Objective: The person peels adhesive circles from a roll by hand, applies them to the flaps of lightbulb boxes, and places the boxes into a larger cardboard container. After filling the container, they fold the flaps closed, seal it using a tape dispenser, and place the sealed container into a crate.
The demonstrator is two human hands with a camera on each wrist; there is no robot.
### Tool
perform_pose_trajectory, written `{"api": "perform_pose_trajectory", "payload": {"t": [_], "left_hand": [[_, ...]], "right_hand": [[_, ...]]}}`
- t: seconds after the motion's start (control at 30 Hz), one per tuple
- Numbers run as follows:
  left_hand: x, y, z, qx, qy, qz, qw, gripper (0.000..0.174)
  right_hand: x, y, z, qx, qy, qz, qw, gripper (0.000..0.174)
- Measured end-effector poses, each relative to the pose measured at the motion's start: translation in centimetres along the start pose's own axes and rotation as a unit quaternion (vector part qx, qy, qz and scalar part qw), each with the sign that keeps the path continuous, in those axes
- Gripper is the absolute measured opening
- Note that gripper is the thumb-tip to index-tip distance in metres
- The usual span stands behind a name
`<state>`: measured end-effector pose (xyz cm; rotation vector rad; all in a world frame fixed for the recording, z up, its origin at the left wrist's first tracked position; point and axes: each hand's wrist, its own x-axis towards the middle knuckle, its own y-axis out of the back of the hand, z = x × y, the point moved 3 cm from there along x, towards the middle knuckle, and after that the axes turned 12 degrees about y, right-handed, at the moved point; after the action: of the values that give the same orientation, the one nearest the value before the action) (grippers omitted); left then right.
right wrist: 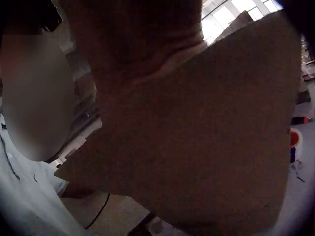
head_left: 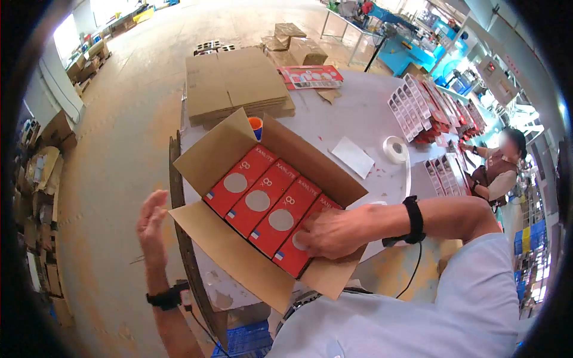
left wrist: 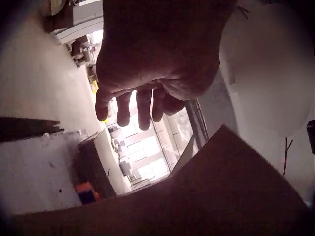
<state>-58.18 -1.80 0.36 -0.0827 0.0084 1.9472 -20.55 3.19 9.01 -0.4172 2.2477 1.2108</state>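
An open cardboard carton [head_left: 233, 244] stands on the table with its flaps spread. Inside lies a row of red boxes [head_left: 258, 200] with white circles, marked XANLITE and x8. My right hand [head_left: 337, 231] rests on the rightmost red box [head_left: 290, 258], back of the hand up; I cannot tell whether its fingers grip that box or only press it. In the right wrist view a dark carton flap [right wrist: 206, 132] hides those fingers. Raised in the air left of the carton, my left hand [head_left: 154, 224] holds nothing. Its fingers [left wrist: 143, 110] hang relaxed, apart from the flap, in the left wrist view.
Flattened cartons [head_left: 236, 83] are stacked behind the open carton. An orange-and-blue tape roll [head_left: 255, 125] stands by its rear corner. Rightward lie a white sheet [head_left: 352, 157], a roll of white tape [head_left: 394, 149] and red packages [head_left: 418, 107]. Another person [head_left: 498, 170] works at the far right.
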Motion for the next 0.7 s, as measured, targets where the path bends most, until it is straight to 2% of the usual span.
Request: {"api": "perform_pose_trajectory", "payload": {"t": [0.1,0.2,0.23,0.27,0.37,0.43,0.5,0.6,0.63,0.7], "left_hand": [[1.5,-3.8,-2.1,-0.099,0.048,-0.070,0.991,0.038],[2.4,-7.0,-2.3,-0.195,0.078,-0.151,0.966,0.038],[4.4,-6.9,-6.4,-0.329,0.151,-0.185,0.914,0.038],[4.2,-6.9,-7.7,-0.344,0.174,-0.191,0.903,0.038],[1.2,-7.2,-7.4,-0.274,0.176,-0.178,0.929,0.040],[-0.4,-7.2,-7.6,-0.246,0.180,-0.167,0.938,0.041],[-1.9,-7.2,-8.1,-0.223,0.184,-0.153,0.945,0.042],[-3.4,-7.9,-7.5,-0.180,0.176,-0.123,0.960,0.043],[-4.1,-8.5,-7.2,-0.162,0.172,-0.109,0.965,0.044],[-6.2,-10.4,-6.8,-0.109,0.164,-0.073,0.978,0.045]], "right_hand": [[-0.4,-1.4,1.3,-0.011,0.043,0.102,0.994,0.025],[-5.4,1.2,-1.0,0.008,0.144,0.217,0.966,0.023],[-8.2,2.1,-2.0,0.054,0.143,0.302,0.941,0.023],[-11.0,1.9,-2.5,0.102,0.139,0.388,0.905,0.025],[-15.9,-6.0,-0.4,0.266,-0.040,0.378,0.886,0.036],[-12.2,-11.4,-1.4,0.343,-0.047,0.413,0.843,0.061],[-7.8,-13.0,-3.9,0.439,0.024,0.481,0.759,0.096],[-4.4,-13.2,-4.2,0.527,0.135,0.537,0.644,0.117],[-5.2,-12.5,-4.1,0.557,0.139,0.555,0.602,0.121],[-8.1,-12.8,-1.8,0.522,0.124,0.545,0.645,0.123]]}}
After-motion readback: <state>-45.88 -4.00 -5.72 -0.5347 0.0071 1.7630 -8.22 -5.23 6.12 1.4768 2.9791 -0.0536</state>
